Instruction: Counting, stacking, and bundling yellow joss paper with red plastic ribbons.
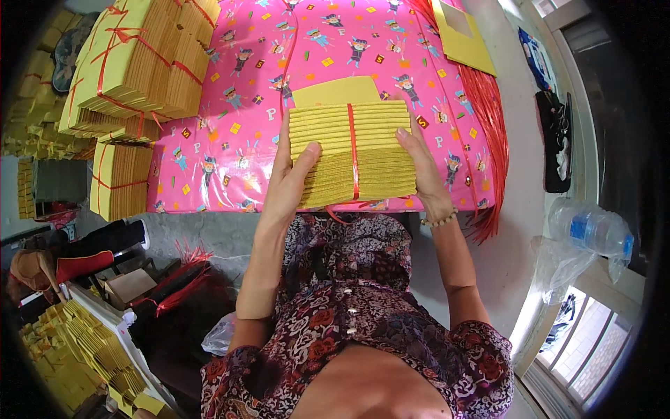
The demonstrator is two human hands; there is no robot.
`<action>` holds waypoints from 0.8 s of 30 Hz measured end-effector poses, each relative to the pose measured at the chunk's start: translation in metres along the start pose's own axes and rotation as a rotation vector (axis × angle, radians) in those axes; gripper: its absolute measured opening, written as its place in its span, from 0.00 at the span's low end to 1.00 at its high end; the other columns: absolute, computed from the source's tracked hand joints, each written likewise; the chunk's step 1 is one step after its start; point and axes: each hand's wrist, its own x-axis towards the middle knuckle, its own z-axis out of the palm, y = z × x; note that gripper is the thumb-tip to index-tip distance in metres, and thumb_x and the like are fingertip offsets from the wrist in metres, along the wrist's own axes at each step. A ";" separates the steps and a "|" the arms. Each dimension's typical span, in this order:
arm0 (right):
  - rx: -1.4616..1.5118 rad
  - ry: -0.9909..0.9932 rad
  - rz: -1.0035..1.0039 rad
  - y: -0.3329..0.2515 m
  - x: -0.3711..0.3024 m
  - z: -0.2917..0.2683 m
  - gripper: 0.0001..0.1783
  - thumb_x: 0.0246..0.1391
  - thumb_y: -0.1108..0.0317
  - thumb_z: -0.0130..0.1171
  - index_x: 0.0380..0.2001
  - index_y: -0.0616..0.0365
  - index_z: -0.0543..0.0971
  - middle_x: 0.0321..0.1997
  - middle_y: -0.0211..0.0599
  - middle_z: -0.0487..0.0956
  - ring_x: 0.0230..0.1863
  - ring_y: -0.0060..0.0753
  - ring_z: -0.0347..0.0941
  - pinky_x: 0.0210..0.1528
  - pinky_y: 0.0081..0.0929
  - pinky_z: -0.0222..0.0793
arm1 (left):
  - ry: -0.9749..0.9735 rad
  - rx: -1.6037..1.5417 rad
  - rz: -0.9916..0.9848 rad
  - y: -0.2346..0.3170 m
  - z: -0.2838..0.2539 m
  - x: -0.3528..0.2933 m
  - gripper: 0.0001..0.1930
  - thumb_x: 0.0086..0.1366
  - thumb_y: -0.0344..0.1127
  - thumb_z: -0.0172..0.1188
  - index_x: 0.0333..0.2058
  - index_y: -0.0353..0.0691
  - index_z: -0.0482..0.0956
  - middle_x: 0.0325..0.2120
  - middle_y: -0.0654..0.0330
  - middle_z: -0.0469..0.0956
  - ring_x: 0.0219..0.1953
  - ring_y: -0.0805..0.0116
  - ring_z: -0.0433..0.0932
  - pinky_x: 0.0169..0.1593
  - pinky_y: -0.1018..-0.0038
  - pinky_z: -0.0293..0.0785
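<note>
Presently held: a bundle of folded yellow paper [331,157], its layered edges turned up toward the view and a red band [353,150] running across its middle from far to near.
Left hand: the left hand [287,181] clasps the bundle's left side, thumb lying on the layered edges, the other fingers along the side and partly hidden.
Right hand: the right hand [424,170] grips the opposite side in much the same way (a beaded bracelet [440,220] circles that wrist), so the bundle is pinched between the two hands' fingers.
Near edge: the bundle is over the pink-covered worktop [234,174], just beside its near border; whether it rests there or is lifted a little, I cannot tell.
Far side: a yellow paper piece [338,91] shows just beyond the bundle, partly hidden by it, and the worktop stretches on past it.
Left room: a wide stretch of worktop separates the left hand from a small tied bundle [125,180] at the left border and the taller tied stacks [139,63] behind it.
Right room: a narrower strip runs between the right hand and the red strands [492,122], which trail along the right border and past the near corner.
</note>
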 end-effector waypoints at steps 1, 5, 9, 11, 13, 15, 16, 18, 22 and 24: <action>-0.041 0.002 -0.037 0.005 -0.001 -0.005 0.36 0.62 0.55 0.40 0.67 0.58 0.43 0.69 0.40 0.49 0.69 0.31 0.42 0.68 0.29 0.38 | -0.001 0.016 -0.006 0.000 0.002 0.001 0.35 0.66 0.33 0.49 0.66 0.40 0.40 0.61 0.53 0.57 0.61 0.67 0.59 0.61 0.74 0.55; -0.052 0.006 -0.148 0.015 -0.008 -0.009 0.38 0.64 0.46 0.34 0.67 0.57 0.41 0.72 0.41 0.42 0.72 0.35 0.36 0.69 0.30 0.34 | 0.029 0.046 0.074 0.004 0.000 -0.006 0.35 0.66 0.33 0.50 0.66 0.37 0.42 0.62 0.51 0.54 0.63 0.66 0.56 0.63 0.73 0.51; -0.284 0.005 -0.242 0.010 -0.022 -0.005 0.39 0.63 0.43 0.30 0.67 0.59 0.41 0.72 0.42 0.41 0.72 0.36 0.36 0.69 0.32 0.33 | 0.100 0.072 0.189 -0.003 0.004 -0.022 0.32 0.66 0.34 0.50 0.64 0.31 0.47 0.62 0.51 0.56 0.63 0.65 0.56 0.63 0.73 0.51; -0.334 0.006 -0.239 0.013 -0.029 -0.002 0.39 0.63 0.43 0.29 0.67 0.59 0.42 0.72 0.42 0.41 0.72 0.36 0.36 0.69 0.32 0.32 | 0.124 0.090 0.177 -0.009 0.002 -0.035 0.32 0.65 0.34 0.50 0.63 0.30 0.49 0.61 0.51 0.58 0.62 0.65 0.58 0.62 0.73 0.52; -0.352 0.020 -0.249 0.019 -0.031 -0.001 0.38 0.64 0.45 0.27 0.67 0.61 0.43 0.72 0.42 0.42 0.72 0.36 0.36 0.69 0.33 0.31 | 0.142 0.104 0.165 -0.011 0.003 -0.038 0.31 0.65 0.33 0.51 0.63 0.29 0.51 0.60 0.50 0.60 0.61 0.66 0.60 0.62 0.72 0.54; -0.304 0.046 -0.246 0.027 -0.029 -0.001 0.38 0.64 0.45 0.28 0.67 0.61 0.43 0.72 0.42 0.42 0.72 0.36 0.36 0.70 0.33 0.31 | 0.174 0.175 0.173 -0.011 0.009 -0.038 0.30 0.64 0.32 0.52 0.61 0.28 0.54 0.57 0.50 0.65 0.58 0.66 0.63 0.61 0.72 0.56; -0.257 0.070 -0.245 0.029 -0.029 -0.001 0.38 0.63 0.45 0.28 0.66 0.61 0.44 0.72 0.42 0.42 0.72 0.36 0.35 0.70 0.33 0.30 | 0.174 0.177 0.170 -0.012 0.009 -0.037 0.30 0.64 0.32 0.52 0.61 0.28 0.54 0.57 0.50 0.65 0.58 0.66 0.63 0.61 0.72 0.56; -0.213 0.075 -0.251 0.029 -0.028 0.000 0.38 0.63 0.45 0.28 0.66 0.61 0.44 0.71 0.41 0.43 0.72 0.35 0.36 0.70 0.33 0.30 | 0.164 0.205 0.185 -0.017 0.008 -0.032 0.30 0.63 0.30 0.52 0.61 0.27 0.55 0.55 0.49 0.66 0.57 0.67 0.64 0.60 0.72 0.57; -0.136 0.075 -0.223 0.030 -0.029 -0.001 0.39 0.62 0.44 0.30 0.66 0.60 0.45 0.71 0.39 0.44 0.71 0.34 0.37 0.70 0.33 0.30 | 0.152 0.238 0.179 -0.019 0.008 -0.030 0.29 0.63 0.29 0.52 0.61 0.27 0.55 0.55 0.49 0.66 0.57 0.67 0.64 0.60 0.72 0.58; -0.156 0.076 -0.233 0.028 -0.028 0.001 0.39 0.62 0.43 0.30 0.66 0.60 0.44 0.71 0.39 0.44 0.71 0.35 0.37 0.70 0.33 0.30 | 0.132 0.198 0.175 -0.018 0.007 -0.029 0.29 0.62 0.28 0.52 0.61 0.26 0.55 0.56 0.49 0.65 0.58 0.67 0.64 0.60 0.72 0.57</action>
